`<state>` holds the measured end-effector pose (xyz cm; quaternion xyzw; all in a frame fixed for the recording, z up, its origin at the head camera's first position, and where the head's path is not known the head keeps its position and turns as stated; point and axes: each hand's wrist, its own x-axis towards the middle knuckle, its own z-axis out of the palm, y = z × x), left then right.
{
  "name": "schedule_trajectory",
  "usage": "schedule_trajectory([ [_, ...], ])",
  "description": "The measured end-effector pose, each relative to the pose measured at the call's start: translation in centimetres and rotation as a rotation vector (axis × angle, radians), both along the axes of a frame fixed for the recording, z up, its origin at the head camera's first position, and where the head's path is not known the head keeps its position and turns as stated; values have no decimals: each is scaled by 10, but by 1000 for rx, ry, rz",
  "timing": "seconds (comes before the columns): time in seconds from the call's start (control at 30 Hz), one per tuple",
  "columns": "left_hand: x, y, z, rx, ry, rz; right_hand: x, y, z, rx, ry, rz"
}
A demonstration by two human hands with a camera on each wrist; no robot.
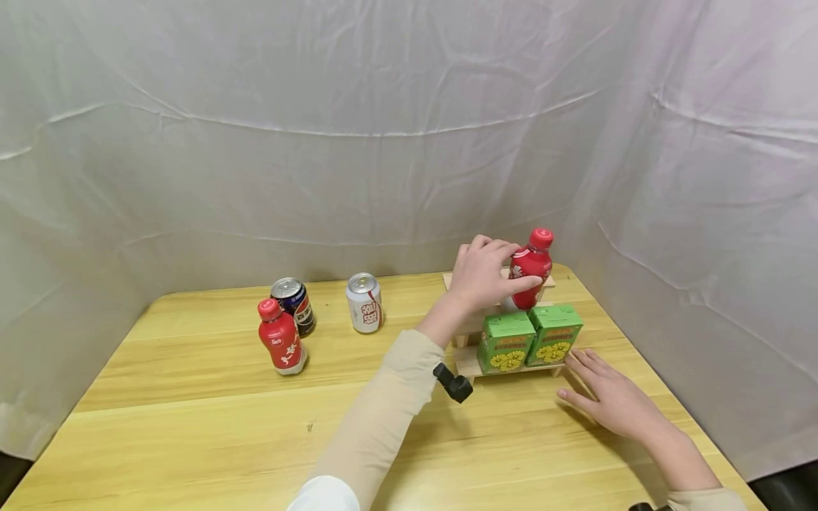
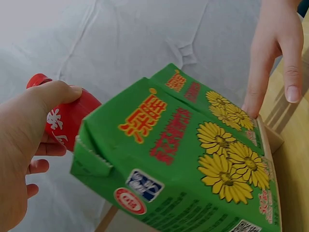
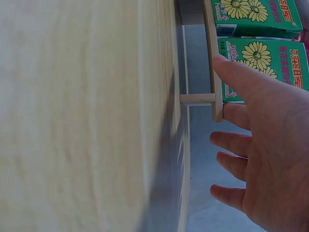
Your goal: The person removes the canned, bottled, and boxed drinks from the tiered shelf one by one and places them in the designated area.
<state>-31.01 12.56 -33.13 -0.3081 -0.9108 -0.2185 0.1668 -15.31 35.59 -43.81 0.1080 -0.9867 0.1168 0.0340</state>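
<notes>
My left hand grips a red drink bottle by its side, thumb in front and fingers behind. The bottle stands upright over the upper tier of a small wooden stepped rack; the cartons in front hide its base in the left wrist view. Two green drink cartons with yellow flowers, a left one and a right one, sit side by side on the lower tier. My right hand is spread at the rack's front right corner, fingertips right at the right carton's lower edge, holding nothing.
Left on the wooden table stands a second red bottle, overlapping a dark blue can behind it. A white can stands between these and the rack. Grey cloth hangs around the table's back and sides.
</notes>
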Motion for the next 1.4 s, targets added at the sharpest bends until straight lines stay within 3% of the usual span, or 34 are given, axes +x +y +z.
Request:
schedule_trajectory([
  [0.43, -3, -30, 8, 89, 95, 45, 0, -1, 1, -4, -1, 2],
  [0.7, -4, -54, 11, 155, 108, 88, -2, -1, 2, 0, -6, -1],
  [0.97, -4, -77, 8, 179, 112, 135, -2, 0, 3, 5, -11, 2],
  [1.4, 7, -110, -2, 264, 208, 143, -3, 1, 2, 8, -13, 4],
])
